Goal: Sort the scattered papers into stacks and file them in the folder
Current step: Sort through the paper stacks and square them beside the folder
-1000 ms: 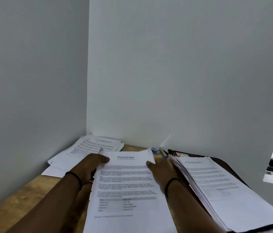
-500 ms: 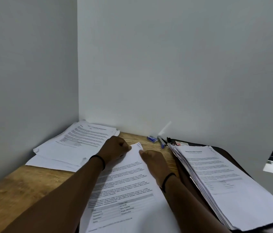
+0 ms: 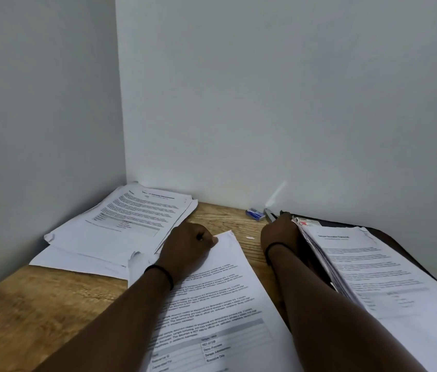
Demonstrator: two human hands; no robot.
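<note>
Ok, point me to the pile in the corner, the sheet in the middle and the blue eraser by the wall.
corner pile (image 3: 131,218): head view, on the printed top page.
middle sheet (image 3: 220,299): head view, on its lines of text.
blue eraser (image 3: 255,214): head view, on its top face.

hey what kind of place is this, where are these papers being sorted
Probably a desk pushed into the corner of a plain office or study room. A wooden tabletop meets two bare walls, printed paper stacks cover it, and a dark folder lies under the right-hand pile.
</note>
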